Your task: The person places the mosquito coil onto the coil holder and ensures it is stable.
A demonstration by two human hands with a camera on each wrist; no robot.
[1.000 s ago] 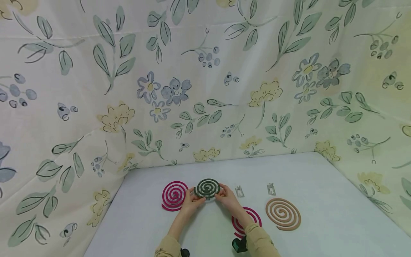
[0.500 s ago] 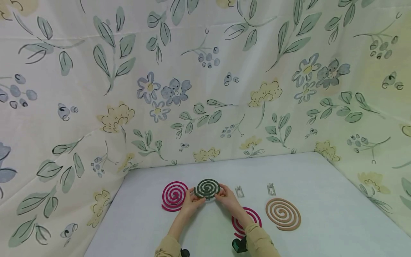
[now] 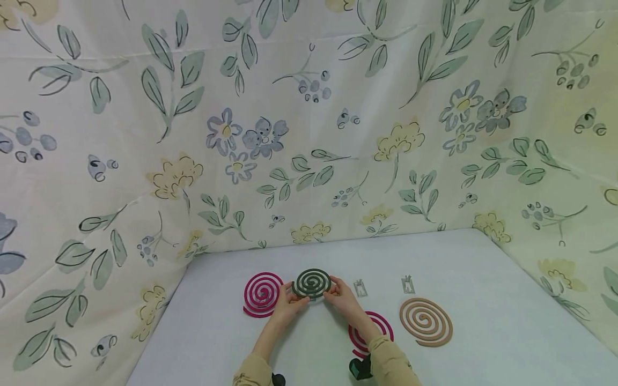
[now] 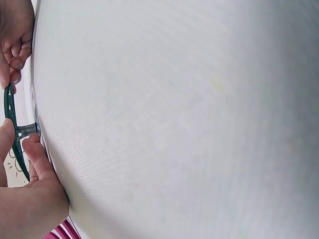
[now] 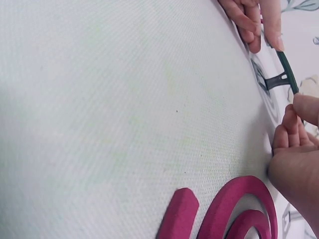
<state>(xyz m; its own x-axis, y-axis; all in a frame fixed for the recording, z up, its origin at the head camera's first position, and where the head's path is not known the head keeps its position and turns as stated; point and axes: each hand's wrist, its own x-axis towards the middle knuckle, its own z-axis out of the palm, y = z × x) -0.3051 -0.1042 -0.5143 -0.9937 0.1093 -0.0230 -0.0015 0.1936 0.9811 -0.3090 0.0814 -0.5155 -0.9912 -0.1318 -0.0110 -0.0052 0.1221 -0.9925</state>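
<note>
A dark green mosquito coil (image 3: 311, 282) lies level above the white table, on an upright metal stand (image 5: 276, 81) that shows in both wrist views. My left hand (image 3: 287, 306) pinches the coil's left rim between thumb and fingers. On the opposite rim, my right hand (image 3: 345, 300) pinches it the same way. Left of the green coil is a magenta coil (image 3: 263, 293), with bits of grey metal showing at its middle. Another magenta coil (image 5: 180, 211) lies flat under my right forearm, which partly hides it in the head view.
Two metal stands, one nearer (image 3: 358, 284) and one farther right (image 3: 407, 278), lie flat on the table (image 3: 492, 300). A tan coil (image 3: 424, 320) rests at the right. Floral cloth (image 3: 309, 198) hangs behind the table and along its sides.
</note>
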